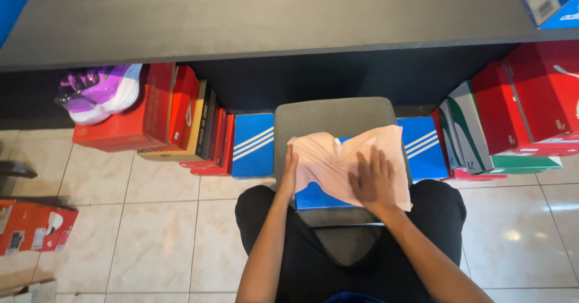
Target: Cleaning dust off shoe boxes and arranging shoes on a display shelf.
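Left hand (pixel 288 176) presses edge-on against the left side of pale pink tissue paper (pixel 338 158), fingers straight and together, gripping nothing. The paper drapes over an open blue shoebox (pixel 313 197) on a grey stool (pixel 332 117) between the knees. Right hand (pixel 373 181) lies flat on the paper, fingers spread. Step: smoothing the paper down; tucking its edges in likely wants light, even pressure.

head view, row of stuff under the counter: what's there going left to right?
Purple-and-white shoes on a red box → upright red and tan boxes → blue striped box → grey stool with pink paper under both hands → blue striped box → green-and-white box → red boxes.
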